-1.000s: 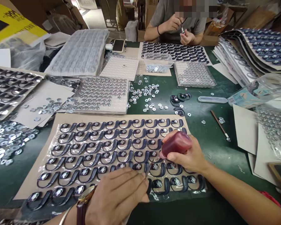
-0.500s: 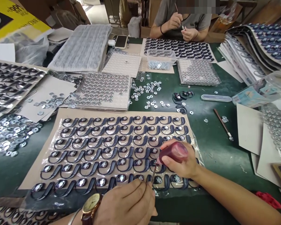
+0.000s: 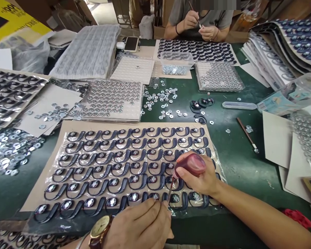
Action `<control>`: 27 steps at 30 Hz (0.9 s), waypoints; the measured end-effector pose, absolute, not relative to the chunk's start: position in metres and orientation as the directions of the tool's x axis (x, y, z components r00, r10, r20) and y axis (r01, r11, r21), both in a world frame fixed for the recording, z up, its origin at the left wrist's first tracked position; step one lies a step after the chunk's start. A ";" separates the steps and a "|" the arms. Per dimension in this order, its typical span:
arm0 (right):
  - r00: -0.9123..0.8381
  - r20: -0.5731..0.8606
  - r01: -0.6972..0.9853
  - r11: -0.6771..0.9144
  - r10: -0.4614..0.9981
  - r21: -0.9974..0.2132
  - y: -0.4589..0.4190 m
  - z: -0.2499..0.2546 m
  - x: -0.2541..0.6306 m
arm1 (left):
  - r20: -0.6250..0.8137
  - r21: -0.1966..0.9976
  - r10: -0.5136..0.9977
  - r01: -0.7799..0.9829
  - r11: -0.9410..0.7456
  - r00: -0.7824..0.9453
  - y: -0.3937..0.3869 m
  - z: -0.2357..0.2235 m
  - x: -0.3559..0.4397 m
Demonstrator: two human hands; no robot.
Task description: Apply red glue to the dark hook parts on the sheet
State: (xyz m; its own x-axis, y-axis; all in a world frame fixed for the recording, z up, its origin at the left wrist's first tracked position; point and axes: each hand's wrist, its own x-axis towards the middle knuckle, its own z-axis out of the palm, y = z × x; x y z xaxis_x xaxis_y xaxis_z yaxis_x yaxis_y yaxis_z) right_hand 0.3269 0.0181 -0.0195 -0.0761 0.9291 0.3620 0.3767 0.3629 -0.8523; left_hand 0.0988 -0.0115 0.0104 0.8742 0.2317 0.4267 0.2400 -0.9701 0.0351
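My right hand [image 3: 200, 178] is wrapped round a dark red squeeze bottle [image 3: 190, 165], tipped so its narrow end points down and left. That end meets, or nearly meets, the upper tip of a thin stick-like tool [image 3: 170, 190]. My left hand [image 3: 142, 223], wearing a watch [image 3: 100, 226], pinches this tool; its lower part is hidden by my fingers. Under both hands lies a sheet [image 3: 41, 176] of beige card and clear film. It carries rows of dark curled loops, each with a round piece bearing a shiny silvery centre [image 3: 114, 182].
Loose metal washers [image 3: 10, 152] are heaped at the left. Behind the sheet lie trays of round silvery pieces [image 3: 111, 97] and a clear plastic box [image 3: 176, 65]. A brown-handled stick [image 3: 246, 133] lies at the right. Across the table, a person [image 3: 197, 26] holds a thin stick.
The view has shifted slightly. The red bottle has tilted a little, and its narrow end stays by the tool's tip. My left hand has hardly moved.
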 end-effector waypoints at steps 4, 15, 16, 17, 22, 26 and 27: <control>-0.066 0.390 0.383 0.384 0.918 -0.840 0.020 -0.017 0.327 | 0.428 0.042 0.252 0.260 -0.965 0.868 -0.013 0.009 0.098; -0.070 0.375 0.386 0.372 0.924 -0.845 0.019 -0.016 0.331 | 0.427 0.060 0.264 0.265 -0.962 0.865 -0.011 0.009 0.099; -0.069 0.381 0.389 0.377 0.922 -0.840 0.019 -0.016 0.331 | 0.434 0.062 0.261 0.260 -0.964 0.862 -0.011 0.010 0.100; -0.069 0.387 0.393 0.382 0.920 -0.837 0.019 -0.016 0.331 | 0.440 0.064 0.261 0.260 -0.964 0.859 -0.010 0.011 0.100; -0.070 0.356 0.377 0.355 0.932 -0.855 0.020 -0.017 0.331 | 0.429 0.086 0.292 0.283 -0.955 0.855 -0.008 0.015 0.103; -0.090 0.356 0.360 0.363 0.930 -0.859 0.020 -0.017 0.331 | 0.463 0.117 0.287 0.263 -0.958 0.839 -0.004 0.016 0.104; -0.089 0.355 0.357 0.363 0.930 -0.861 0.020 -0.016 0.332 | 0.485 0.131 0.289 0.259 -0.957 0.825 -0.003 0.016 0.104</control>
State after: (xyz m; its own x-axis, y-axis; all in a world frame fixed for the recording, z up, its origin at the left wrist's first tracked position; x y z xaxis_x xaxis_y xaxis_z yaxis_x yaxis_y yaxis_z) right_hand 0.3315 0.0199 -0.0165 -0.0893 0.9305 0.3553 0.3572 0.3629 -0.8606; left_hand 0.1042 -0.0032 0.0158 0.8255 0.2893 0.4847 0.2587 -0.9571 0.1308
